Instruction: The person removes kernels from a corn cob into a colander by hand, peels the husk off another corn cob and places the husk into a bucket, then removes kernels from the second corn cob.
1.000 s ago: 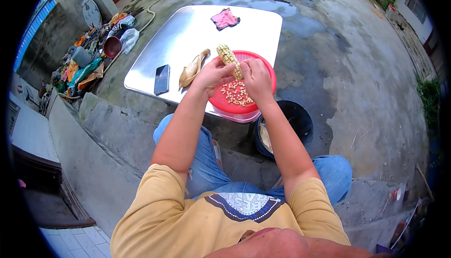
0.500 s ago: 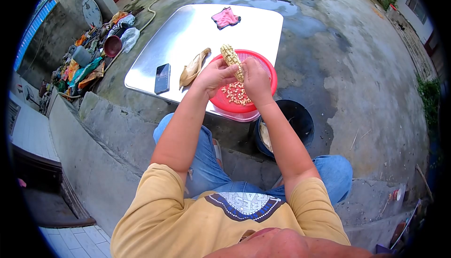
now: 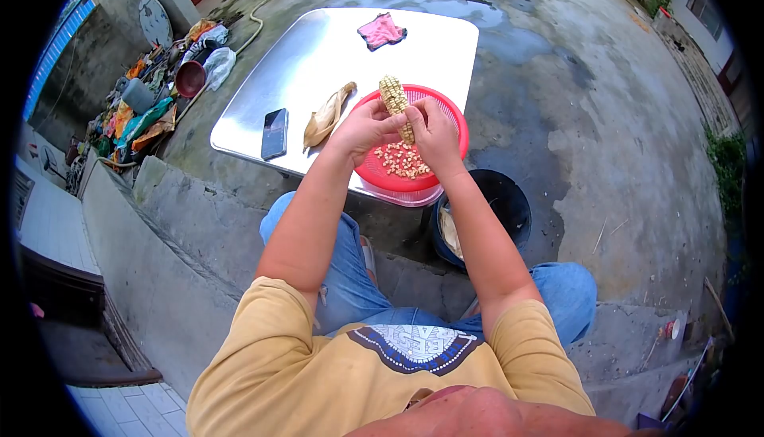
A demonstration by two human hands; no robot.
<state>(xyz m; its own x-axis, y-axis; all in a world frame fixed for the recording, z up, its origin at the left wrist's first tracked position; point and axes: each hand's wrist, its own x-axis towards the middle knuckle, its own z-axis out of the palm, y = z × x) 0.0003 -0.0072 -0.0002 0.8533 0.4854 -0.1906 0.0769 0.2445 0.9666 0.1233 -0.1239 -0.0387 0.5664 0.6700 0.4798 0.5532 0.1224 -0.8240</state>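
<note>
A pale corn cob (image 3: pixel 393 96), partly stripped of kernels, is held tilted above a red plastic basket (image 3: pixel 457 122). My left hand (image 3: pixel 369 129) grips the cob from its left side. On the right side, my right hand (image 3: pixel 434 134) has its thumb and fingers pressed on the lower part of the cob. Loose kernels (image 3: pixel 402 160) lie in the basket below both hands. Some of the cob's lower end is hidden by the fingers.
The shiny table (image 3: pixel 270 63) bears a dried corn husk (image 3: pixel 325 121), a phone (image 3: pixel 274 134) and a pink cloth (image 3: pixel 382 32). A dark bucket (image 3: pixel 509 206) with husks inside stands right of the table's near edge. Piled clutter (image 3: pixel 147 103) lies at the far left.
The cob has turned a little more upright and shifted slightly right. My right thumb and fingers have changed position on it. My left hand keeps its grip.
</note>
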